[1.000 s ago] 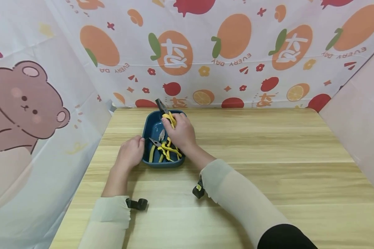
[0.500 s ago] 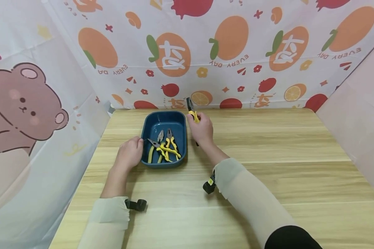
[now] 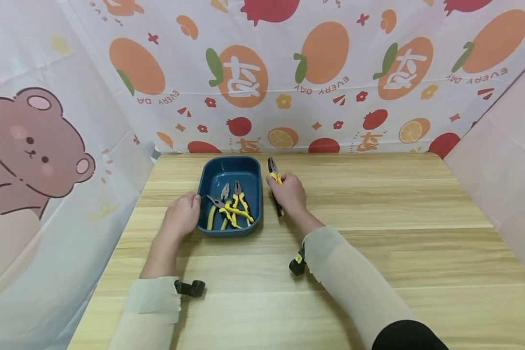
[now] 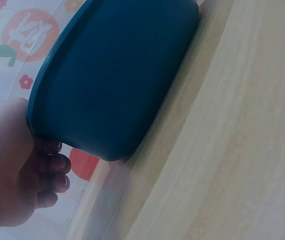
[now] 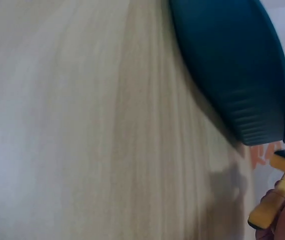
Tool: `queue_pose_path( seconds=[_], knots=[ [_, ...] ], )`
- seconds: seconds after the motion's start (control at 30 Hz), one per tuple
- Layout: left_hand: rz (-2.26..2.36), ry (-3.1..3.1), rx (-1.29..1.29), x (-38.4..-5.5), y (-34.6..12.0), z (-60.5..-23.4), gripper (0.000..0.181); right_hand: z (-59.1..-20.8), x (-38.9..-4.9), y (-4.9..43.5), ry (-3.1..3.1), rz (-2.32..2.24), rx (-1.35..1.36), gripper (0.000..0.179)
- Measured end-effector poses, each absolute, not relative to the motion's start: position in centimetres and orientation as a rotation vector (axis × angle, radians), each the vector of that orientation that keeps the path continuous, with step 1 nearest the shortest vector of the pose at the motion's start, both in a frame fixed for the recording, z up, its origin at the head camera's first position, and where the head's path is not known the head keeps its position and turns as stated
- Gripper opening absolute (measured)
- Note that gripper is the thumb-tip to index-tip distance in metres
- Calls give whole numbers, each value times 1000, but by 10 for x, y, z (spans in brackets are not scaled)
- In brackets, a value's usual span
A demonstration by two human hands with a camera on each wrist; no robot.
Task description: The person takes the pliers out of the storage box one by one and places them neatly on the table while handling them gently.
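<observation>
A dark blue plastic basin (image 3: 229, 234) sits at the left back of the table, with several yellow-and-black-handled pliers (image 3: 238, 197) jumbled inside. At its left rim, my left hand (image 3: 183, 214) pinches the edge; the left wrist view shows the curled fingers (image 4: 57, 165) beside the basin wall (image 4: 112, 75). Just right of the basin, my right hand (image 3: 290, 193) grips another pair of pliers (image 3: 273, 167) by the yellow handles, jaws pointing to the back wall. The handle ends (image 5: 267, 210) show at the right wrist view's lower right edge, low over the wood.
Wood-grain table (image 3: 376, 233) extends to the right and front. A fruit-printed cloth (image 3: 323, 53) hangs along the back edge, and a bear-printed one (image 3: 35, 146) on the left. Small black wrist cameras (image 3: 191, 288) sit at both cuffs.
My right hand has carried the pliers from over the basin to its right side, then lowered them toward the table. The left hand stays at the rim.
</observation>
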State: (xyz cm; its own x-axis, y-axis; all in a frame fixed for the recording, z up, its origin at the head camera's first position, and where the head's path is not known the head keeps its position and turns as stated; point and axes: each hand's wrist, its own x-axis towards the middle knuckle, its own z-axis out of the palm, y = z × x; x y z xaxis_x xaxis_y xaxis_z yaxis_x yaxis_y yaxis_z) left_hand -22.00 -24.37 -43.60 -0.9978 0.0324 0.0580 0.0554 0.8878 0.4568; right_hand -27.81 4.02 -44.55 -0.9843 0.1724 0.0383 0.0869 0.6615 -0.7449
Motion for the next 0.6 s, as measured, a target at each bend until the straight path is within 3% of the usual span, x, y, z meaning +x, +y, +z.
queue_pose_path(
  seconds=[0.6],
  knots=[
    [-730, -3014, -66, -218, -243, -434, 41, -459, -281, 48, -3073, 718, -126, 47]
  ],
)
